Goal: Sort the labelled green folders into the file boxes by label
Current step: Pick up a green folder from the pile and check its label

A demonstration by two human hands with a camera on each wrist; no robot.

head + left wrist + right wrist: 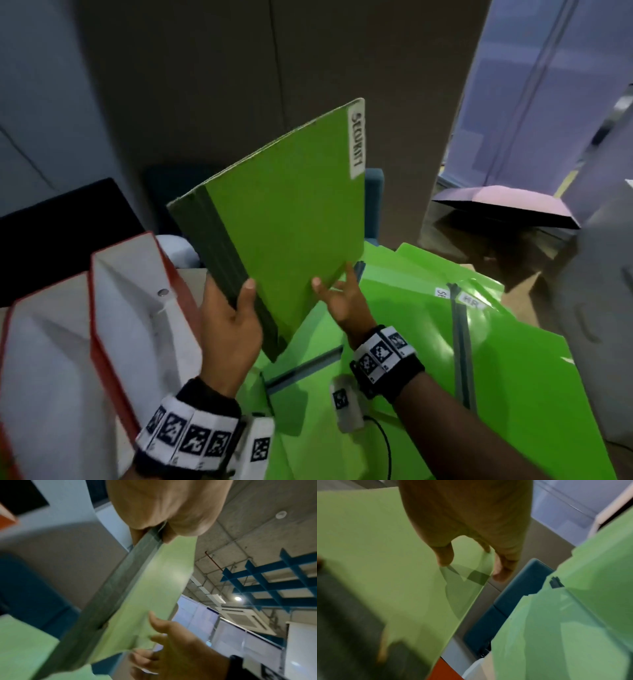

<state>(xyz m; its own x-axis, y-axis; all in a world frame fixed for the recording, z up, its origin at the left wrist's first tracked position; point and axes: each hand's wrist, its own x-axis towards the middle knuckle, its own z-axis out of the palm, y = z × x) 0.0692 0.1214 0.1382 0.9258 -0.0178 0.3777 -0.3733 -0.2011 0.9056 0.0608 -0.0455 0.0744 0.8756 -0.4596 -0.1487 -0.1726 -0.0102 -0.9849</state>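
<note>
A green folder (291, 219) with a dark green spine and a white label reading SECURITY (357, 142) is held up tilted in the air. My left hand (233, 318) grips its spine, thumb on the front cover. My right hand (342, 298) pinches the lower right corner, thumb in front. The left wrist view shows the folder (149, 588) edge-on with my left hand (154, 524) clamped on the spine. In the right wrist view my right hand (471, 555) holds the cover (385, 561). Several more green folders (496, 359) lie in a pile below. White and red file boxes (130, 308) stand at the left.
A pink and black umbrella (507, 205) lies open at the back right. A black monitor (61, 233) stands behind the file boxes. A teal chair back (373, 202) sits behind the raised folder. Small labels (474, 301) show on the folders in the pile.
</note>
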